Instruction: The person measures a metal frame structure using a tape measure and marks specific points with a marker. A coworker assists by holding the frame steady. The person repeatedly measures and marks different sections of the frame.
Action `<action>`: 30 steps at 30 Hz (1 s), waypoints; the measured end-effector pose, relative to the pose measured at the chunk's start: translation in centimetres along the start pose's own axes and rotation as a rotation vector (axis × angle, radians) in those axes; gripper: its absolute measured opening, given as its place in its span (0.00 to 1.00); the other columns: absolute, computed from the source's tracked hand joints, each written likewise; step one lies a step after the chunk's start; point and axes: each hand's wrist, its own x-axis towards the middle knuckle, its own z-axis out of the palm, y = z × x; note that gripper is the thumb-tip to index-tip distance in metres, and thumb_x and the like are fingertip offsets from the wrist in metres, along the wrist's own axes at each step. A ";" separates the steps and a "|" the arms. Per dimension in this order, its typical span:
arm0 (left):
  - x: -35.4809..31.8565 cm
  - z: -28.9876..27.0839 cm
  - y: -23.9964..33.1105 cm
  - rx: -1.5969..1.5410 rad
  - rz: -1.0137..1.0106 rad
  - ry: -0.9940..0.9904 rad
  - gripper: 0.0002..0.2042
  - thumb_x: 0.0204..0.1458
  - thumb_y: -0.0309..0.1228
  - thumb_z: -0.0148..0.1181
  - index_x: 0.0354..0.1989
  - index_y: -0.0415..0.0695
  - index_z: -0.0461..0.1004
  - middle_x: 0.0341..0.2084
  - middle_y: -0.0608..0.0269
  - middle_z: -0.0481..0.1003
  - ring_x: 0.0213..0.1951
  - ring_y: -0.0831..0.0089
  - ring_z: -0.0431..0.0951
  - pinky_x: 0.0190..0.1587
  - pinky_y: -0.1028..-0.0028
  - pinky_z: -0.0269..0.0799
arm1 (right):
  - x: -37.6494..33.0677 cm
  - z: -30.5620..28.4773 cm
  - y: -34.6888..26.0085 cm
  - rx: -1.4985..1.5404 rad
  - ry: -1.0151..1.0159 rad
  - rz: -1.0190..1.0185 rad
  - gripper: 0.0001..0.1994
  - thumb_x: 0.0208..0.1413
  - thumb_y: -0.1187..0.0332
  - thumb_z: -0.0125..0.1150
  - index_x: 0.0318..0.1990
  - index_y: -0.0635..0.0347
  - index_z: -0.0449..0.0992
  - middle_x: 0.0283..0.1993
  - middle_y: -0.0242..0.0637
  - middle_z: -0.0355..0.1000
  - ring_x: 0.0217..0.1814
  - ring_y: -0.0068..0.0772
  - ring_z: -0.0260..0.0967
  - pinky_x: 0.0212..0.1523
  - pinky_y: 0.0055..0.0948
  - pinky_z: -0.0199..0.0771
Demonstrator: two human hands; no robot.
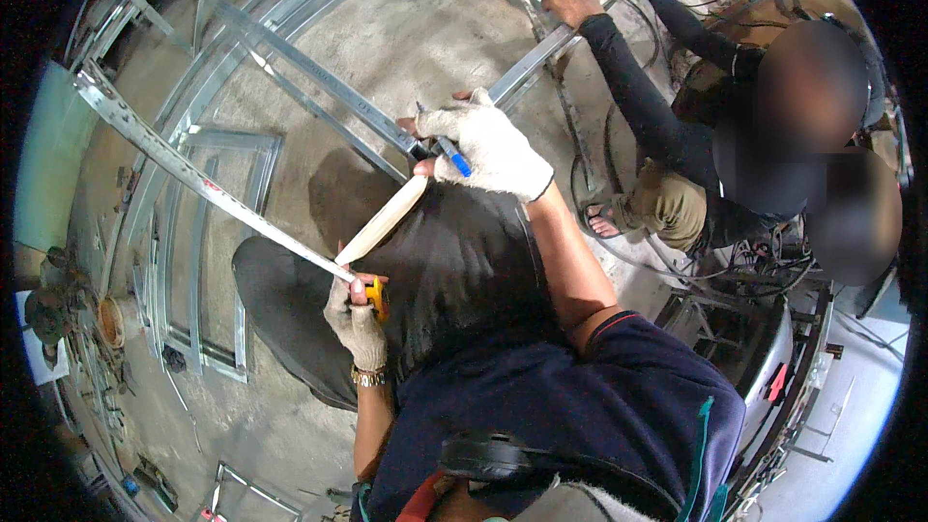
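My left hand (356,321), in a pale glove with bare fingertips, is closed around a yellow tape measure (380,300) near my knee. A long whitish strip (208,186) with small markings, looking like a tape blade, runs from this hand to the far left. A cream strip (385,220) stretches between my two hands; I cannot tell if it belongs to the tape. My right hand (488,147), in a white glove, grips a blue pen (452,157) at the end of a metal bar (329,82). Its thumb touches the cream strip's upper end.
A co-worker (667,126) crouches at the right, one hand (572,2) on a metal frame bar (532,60). Another metal frame (193,251) lies on the concrete floor at left. Cables (657,256) and a dark metal rack (715,338) stand at right.
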 end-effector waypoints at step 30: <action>3.2 -1.7 1.6 -0.472 0.051 0.195 0.18 0.65 0.41 0.55 0.41 0.34 0.76 0.55 0.45 0.78 0.31 0.73 0.81 0.30 0.75 0.74 | 0.5 -0.8 -0.7 -0.036 -0.054 0.001 0.26 0.48 0.52 0.75 0.54 0.50 0.81 0.48 0.37 0.81 0.55 0.42 0.75 0.63 0.46 0.60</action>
